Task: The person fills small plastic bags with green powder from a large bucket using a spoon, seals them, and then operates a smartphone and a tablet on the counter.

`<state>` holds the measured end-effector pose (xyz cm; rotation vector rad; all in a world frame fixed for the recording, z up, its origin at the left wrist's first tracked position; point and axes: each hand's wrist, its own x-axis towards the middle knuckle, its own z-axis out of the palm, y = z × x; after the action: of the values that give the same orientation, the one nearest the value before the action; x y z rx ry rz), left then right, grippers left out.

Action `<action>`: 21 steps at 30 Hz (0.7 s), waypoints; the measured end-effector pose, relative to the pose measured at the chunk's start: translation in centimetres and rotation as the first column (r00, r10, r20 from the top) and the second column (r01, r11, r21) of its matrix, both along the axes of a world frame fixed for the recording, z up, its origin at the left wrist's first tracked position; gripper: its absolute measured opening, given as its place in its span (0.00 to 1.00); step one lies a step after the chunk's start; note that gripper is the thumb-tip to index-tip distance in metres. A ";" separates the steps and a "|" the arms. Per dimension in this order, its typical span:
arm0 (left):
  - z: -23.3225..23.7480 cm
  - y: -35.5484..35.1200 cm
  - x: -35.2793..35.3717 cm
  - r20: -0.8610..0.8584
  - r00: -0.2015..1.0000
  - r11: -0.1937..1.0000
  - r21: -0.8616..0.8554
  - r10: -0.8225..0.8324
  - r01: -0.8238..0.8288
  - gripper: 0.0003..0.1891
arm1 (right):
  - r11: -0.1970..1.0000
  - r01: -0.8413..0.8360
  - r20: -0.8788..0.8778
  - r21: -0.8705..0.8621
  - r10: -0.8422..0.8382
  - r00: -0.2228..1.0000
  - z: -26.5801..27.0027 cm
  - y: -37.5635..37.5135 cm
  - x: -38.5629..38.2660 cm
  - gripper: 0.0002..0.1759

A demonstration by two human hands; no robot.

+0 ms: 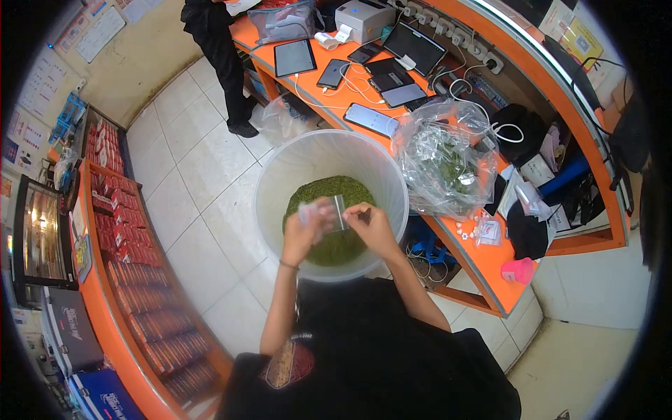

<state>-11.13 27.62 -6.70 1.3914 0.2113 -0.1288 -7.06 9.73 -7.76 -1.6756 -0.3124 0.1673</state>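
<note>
A large translucent tub (274, 183) stands in front of me with green powder or finely chopped leaf (336, 252) in it. Over its opening, my right hand (373, 229) pinches the edge of a small clear zip bag (339, 208). My left hand (306, 227) is at the bag's other side, its fingers smeared by motion. Something pale and pinkish shows at those fingers, too blurred to name. Whether the left hand also grips the bag cannot be made out.
An orange counter (318, 93) to the right bears phones, a tablet (295, 57), a printer (365, 19) and a big clear plastic bag (446, 164) with green contents. A pink cup (516, 271) stands near its corner. Shelves of red boxes (128, 217) line the left. Another person's legs (227, 70) are beyond.
</note>
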 end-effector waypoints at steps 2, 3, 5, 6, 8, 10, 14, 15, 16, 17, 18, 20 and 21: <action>-0.5 -0.1 0.0 0.222 0.858 0.871 0.067 0.463 -0.487 0.16 | 0.998 0.057 -0.045 0.031 -0.055 0.997 -0.6 -0.3 0.2 0.06; -0.1 -0.2 0.4 0.533 0.667 0.640 0.273 0.521 -0.718 0.15 | 0.997 0.074 -0.070 0.025 -0.072 0.995 -0.5 -0.5 0.2 0.06; 0.8 -0.5 -0.4 0.486 0.788 0.706 0.399 0.377 -0.585 0.15 | 0.996 0.091 -0.095 0.020 -0.089 0.992 -0.1 -0.4 0.3 0.06; 1.4 -0.6 -0.9 0.412 0.883 0.742 0.514 0.227 -0.431 0.14 | 0.995 0.038 -0.119 0.089 -0.027 0.993 0.2 -0.2 0.1 0.06; 1.8 -1.4 -1.1 0.279 0.953 0.815 0.521 0.116 -0.252 0.12 | 0.987 -0.024 -0.141 0.157 0.047 0.989 0.7 0.4 -0.3 0.06; 1.8 -1.7 -0.9 0.198 0.974 0.915 0.365 0.106 -0.174 0.11 | 0.983 -0.112 -0.023 0.145 0.117 0.993 1.3 1.0 -0.5 0.06; 0.6 -1.4 -1.1 0.256 0.960 0.836 0.496 0.115 -0.232 0.11 | 0.978 -0.141 -0.204 0.154 0.171 0.964 3.3 1.0 -1.1 0.06; 0.6 -1.5 -1.2 0.256 0.960 0.836 0.497 0.116 -0.234 0.11 | 0.978 -0.142 -0.204 0.155 0.173 0.964 2.6 1.3 -1.3 0.06; 0.5 -2.0 -1.4 0.343 0.934 0.736 0.606 0.099 -0.301 0.11 | 0.995 -0.080 -0.102 0.059 0.086 0.991 1.4 1.8 -1.5 0.06; 0.6 -2.3 -1.5 0.424 0.903 0.619 0.692 0.068 -0.371 0.11 | 1.000 -0.005 0.011 -0.031 0.005 1.000 0.5 2.2 -1.6 0.06; 0.9 -2.3 -1.7 0.423 0.904 0.621 0.691 0.067 -0.370 0.11 | 0.999 -0.004 0.010 -0.033 0.004 1.000 0.2 2.3 -1.5 0.06; 1.8 -2.4 -2.1 0.407 0.904 0.410 0.808 0.129 -0.422 0.12 | 0.958 0.226 0.370 -0.177 -0.148 0.917 0.1 2.6 -1.1 0.07; 1.3 -2.6 -2.1 0.400 0.906 0.420 0.804 0.140 -0.420 0.12 | 0.951 0.247 0.439 -0.188 -0.143 0.887 0.5 2.8 -1.2 0.10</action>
<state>-13.23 25.01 -5.40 2.3878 0.2991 0.5658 -8.31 12.49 -7.29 -1.9679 -0.4561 -0.3302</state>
